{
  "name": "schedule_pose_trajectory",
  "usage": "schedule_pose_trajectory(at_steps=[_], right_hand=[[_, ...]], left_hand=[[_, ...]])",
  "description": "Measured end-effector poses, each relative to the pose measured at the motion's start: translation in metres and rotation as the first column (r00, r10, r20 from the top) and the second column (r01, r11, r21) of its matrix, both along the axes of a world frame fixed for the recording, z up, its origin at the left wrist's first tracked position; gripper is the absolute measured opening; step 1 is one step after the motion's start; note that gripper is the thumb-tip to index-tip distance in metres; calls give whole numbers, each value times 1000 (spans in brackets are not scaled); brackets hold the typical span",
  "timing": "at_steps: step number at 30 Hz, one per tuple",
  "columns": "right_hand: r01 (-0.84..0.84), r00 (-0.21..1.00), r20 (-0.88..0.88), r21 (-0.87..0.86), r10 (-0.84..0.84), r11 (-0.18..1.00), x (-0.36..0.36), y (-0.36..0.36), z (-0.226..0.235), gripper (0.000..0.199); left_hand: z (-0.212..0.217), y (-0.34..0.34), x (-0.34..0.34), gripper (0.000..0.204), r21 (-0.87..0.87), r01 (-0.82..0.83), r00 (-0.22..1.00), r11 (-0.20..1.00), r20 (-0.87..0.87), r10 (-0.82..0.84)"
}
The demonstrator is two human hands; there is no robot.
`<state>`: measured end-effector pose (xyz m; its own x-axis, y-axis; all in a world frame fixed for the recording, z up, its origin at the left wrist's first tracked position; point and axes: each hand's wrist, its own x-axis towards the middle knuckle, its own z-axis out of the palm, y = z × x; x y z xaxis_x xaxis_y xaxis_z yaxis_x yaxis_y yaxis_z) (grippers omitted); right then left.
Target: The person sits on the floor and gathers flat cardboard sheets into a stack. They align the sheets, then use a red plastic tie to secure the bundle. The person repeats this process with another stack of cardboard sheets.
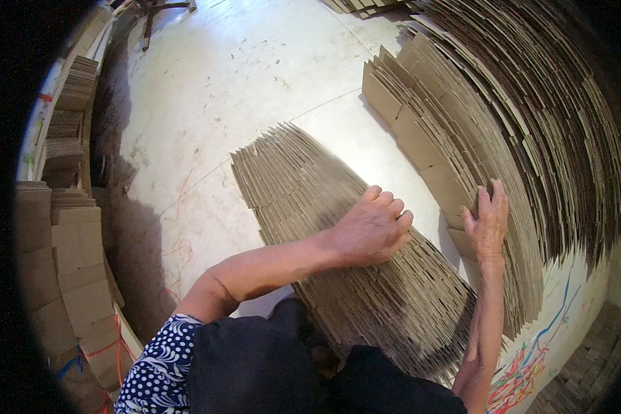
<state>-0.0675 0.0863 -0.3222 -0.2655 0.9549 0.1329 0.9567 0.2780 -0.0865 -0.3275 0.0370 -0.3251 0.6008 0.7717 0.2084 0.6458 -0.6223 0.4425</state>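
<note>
A long row of thin cardboard sheets (345, 303), standing on edge and packed close, runs from the middle of the floor back to my legs. My left hand (372, 229) lies across the top of this row with its fingers curled in; whatever they may hold is hidden beneath the hand. To the right stands a second row of folded brown cardboard pieces (421, 127), taller and fanned out at its far end. Against the upper edges of that row rests my right hand (488, 224), its thumb and fingers apart.
A large curved bank of darker cardboard sheets (552, 103) fills the far right. Bundled cardboard stacks (79, 283) line the left side. Red and blue plastic strips (521, 376) lie at the lower right. A dark metal stand leg (148, 27) shows at the top left.
</note>
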Motion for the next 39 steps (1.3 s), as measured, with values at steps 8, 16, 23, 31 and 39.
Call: schedule_pose_trajectory(at_steps=[8, 16, 23, 31, 39], right_hand=[[-100, 995, 33, 27, 99, 995, 8, -1, -12, 59], [-101, 995, 24, 15, 101, 995, 14, 4, -15, 58], [-22, 988, -152, -50, 14, 998, 2, 10, -5, 49], [-44, 981, -190, -85, 27, 995, -15, 21, 5, 46], [-46, 986, -162, -71, 34, 996, -9, 30, -4, 50]], left_hand=[[-4, 0, 0, 26, 54, -15, 999, 998, 43, 13], [-8, -3, -2, 28, 122, -29, 995, 992, 103, 16], [-2, -3, -1, 30, 81, -23, 998, 996, 53, 19], [-7, -1, 0, 31, 74, -24, 997, 997, 72, 19], [-1, -1, -1, 26, 40, -20, 998, 999, 58, 17]])
